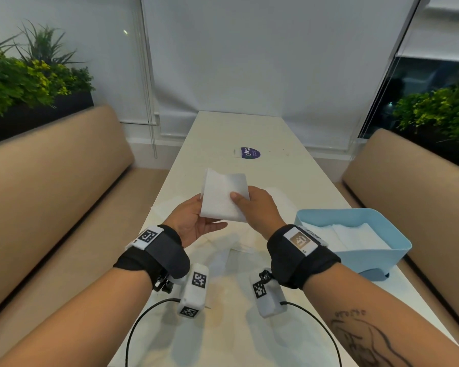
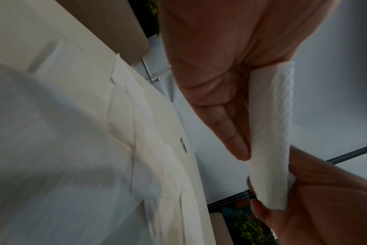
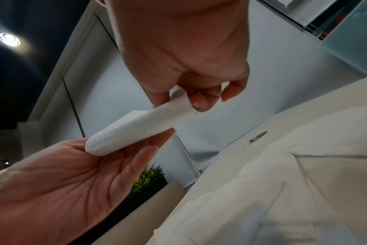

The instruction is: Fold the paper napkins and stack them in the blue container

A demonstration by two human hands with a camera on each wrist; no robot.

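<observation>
A folded white napkin (image 1: 223, 197) hangs in the air over the table, between both hands. My right hand (image 1: 240, 203) pinches its right end, thumb on top and fingers beneath, as the right wrist view shows (image 3: 191, 101). My left hand (image 1: 199, 219) lies palm up with straight fingers, and the napkin's left edge (image 3: 98, 145) rests on them. In the left wrist view the napkin (image 2: 270, 132) stands edge-on beside the left fingers (image 2: 230, 132). The blue container (image 1: 382, 256) sits on the table to the right, with folded napkins (image 1: 355, 234) lying inside.
Loose unfolded napkins (image 1: 239, 247) are spread on the white table (image 1: 236, 128) under my hands. A round purple sticker (image 1: 249, 153) lies further back. Tan benches flank the table on the left (image 1: 51, 194) and right (image 1: 408, 194), with planters behind them.
</observation>
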